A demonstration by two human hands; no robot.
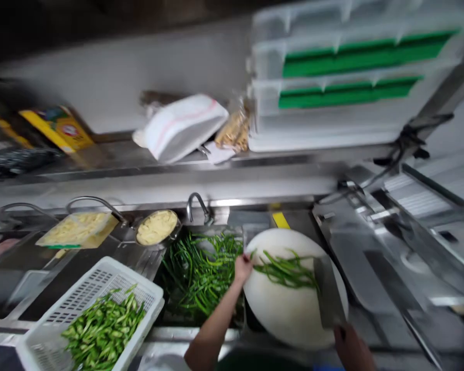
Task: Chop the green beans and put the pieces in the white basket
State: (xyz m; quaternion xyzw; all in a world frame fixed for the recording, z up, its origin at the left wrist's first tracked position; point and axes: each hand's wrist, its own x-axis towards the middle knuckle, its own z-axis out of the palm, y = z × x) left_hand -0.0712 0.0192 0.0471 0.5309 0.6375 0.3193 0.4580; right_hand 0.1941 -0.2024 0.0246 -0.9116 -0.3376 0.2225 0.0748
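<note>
Peppers (288, 271) lie slender and green; right fingers (343, 334) clasp the cleaver (328, 293), left fingers (245, 258) too blurred to tell.

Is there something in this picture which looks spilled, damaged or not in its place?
Nothing clearly stands out: the cut green vegetables lie inside the white basket, the long ones on the round board. Blur may hide small damage.

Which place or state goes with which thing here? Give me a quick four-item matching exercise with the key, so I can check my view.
Things:
1. Cleaver
2. Cut green pieces
3. Metal bowl
4. Left hand

Places or states:
A. Full of pale yellow pieces
B. At the left edge of the round white board
C. Held by the right hand
D. Inside the white basket

Pairs: 1-C, 2-D, 3-A, 4-B
</note>
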